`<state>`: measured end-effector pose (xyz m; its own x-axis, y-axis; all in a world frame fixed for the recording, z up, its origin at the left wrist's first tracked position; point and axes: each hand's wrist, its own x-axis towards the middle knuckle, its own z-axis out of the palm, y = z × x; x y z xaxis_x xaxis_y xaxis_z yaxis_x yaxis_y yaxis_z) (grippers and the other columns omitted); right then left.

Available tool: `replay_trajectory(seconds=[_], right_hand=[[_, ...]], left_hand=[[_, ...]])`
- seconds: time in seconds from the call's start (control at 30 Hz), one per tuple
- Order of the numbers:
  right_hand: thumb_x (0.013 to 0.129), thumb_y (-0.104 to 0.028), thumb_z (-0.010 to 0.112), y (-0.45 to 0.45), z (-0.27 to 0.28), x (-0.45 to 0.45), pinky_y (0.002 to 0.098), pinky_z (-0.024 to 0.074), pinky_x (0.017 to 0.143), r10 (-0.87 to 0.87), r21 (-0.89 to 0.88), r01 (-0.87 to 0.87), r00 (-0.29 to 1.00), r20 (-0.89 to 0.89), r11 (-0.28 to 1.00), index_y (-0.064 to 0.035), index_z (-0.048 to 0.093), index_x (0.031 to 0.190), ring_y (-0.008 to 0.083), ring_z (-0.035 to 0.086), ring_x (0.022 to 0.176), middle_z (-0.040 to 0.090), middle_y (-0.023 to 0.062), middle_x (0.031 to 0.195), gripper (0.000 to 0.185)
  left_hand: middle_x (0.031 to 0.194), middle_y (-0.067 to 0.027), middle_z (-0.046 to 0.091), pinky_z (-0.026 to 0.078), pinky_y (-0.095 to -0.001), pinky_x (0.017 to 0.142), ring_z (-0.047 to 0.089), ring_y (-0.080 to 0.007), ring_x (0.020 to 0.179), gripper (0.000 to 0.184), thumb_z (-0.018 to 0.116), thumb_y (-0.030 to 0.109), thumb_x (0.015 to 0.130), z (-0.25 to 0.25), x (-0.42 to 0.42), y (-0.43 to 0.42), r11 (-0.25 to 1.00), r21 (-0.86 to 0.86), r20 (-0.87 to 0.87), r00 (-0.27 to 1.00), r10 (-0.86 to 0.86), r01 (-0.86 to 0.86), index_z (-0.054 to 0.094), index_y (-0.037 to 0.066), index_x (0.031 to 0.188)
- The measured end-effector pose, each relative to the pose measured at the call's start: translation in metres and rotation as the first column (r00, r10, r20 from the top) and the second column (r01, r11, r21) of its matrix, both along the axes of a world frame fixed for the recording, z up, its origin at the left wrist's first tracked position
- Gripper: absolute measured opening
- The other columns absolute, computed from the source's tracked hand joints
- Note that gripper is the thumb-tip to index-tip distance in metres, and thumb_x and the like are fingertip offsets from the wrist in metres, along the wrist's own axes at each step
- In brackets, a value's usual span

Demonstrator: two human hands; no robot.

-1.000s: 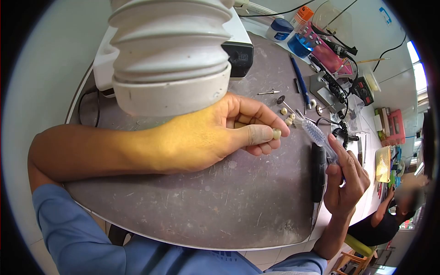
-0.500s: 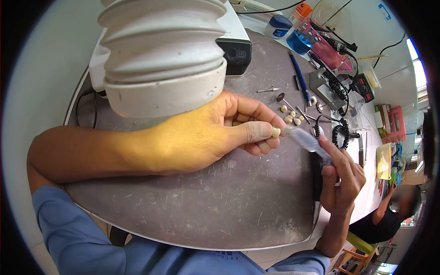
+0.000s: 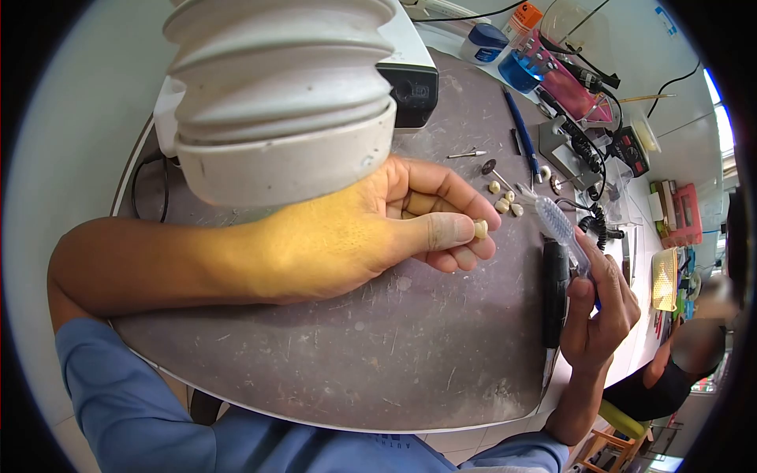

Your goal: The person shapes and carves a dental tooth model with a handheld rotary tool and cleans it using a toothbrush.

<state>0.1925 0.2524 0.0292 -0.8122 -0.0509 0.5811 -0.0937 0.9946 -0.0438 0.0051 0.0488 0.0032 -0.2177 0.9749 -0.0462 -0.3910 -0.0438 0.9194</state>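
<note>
Between thumb and fingers, my left hand (image 3: 418, 225) pinches a small cream tooth-shaped piece (image 3: 480, 229) below the white hose nozzle (image 3: 292, 162). My right hand (image 3: 601, 311) is closed round the handle of a clear toothbrush (image 3: 558, 225). The bristle head points up and left, apart from the piece. Several similar cream pieces (image 3: 502, 205) lie on the grey tabletop (image 3: 355, 355) just beyond my left fingertips, beside a disc-tipped tool (image 3: 490, 167).
A black handpiece (image 3: 555, 292) lies left of my right hand. Farther back are a blue pen (image 3: 521, 134), a blue-capped jar (image 3: 483, 44), a pink holder (image 3: 572, 91) and a control box (image 3: 628, 151). Another person (image 3: 662, 374) sits at the far right.
The toothbrush moved left to the held piece, then back to the right with my right hand. My left hand keeps its pinch, with the piece turned a little.
</note>
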Motion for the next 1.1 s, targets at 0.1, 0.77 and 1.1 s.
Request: replay_trajectory(seconds=[0.1,0.77,1.1], right_hand=[[0.091,-0.013,0.056,-0.001,0.001,0.002,0.0256,0.0410,0.048,-0.015,-0.023,0.015,1.000,0.018,1.000,0.0039,0.066,0.112,0.0145,0.054,0.053,0.070,0.0166,0.088,0.028],[0.095,-0.015,0.057,0.002,0.009,0.006,0.0232,0.0381,0.050,-0.200,-0.097,0.194,0.978,-0.056,0.976,0.0028,0.066,0.111,0.0111,0.053,0.059,0.066,0.0119,0.079,0.025],[0.095,-0.015,0.058,0.000,0.008,0.009,0.0233,0.0424,0.054,-0.224,-0.101,0.223,0.975,0.005,0.970,0.0020,0.067,0.111,0.0121,0.058,0.064,0.068,0.0131,0.083,0.025]], left_hand=[[0.105,-0.0124,0.066,0.052,-0.0246,0.084,0.064,-0.0119,0.092,0.027,0.054,0.012,0.097,-0.001,0.000,-0.001,1.000,-0.002,-0.001,1.000,0.005,-0.005,0.057,-0.003,0.119],[0.089,-0.0086,0.065,0.051,-0.0284,0.080,0.064,-0.0161,0.085,0.019,0.064,-0.005,0.080,0.005,0.000,-0.008,0.991,0.130,-0.680,0.730,0.070,0.026,0.062,-0.002,0.098],[0.096,-0.0060,0.063,0.047,-0.0320,0.085,0.061,-0.0210,0.098,0.011,0.070,0.002,0.079,0.002,-0.017,0.000,0.990,0.138,-0.959,0.256,0.125,0.034,0.067,0.005,0.088]])
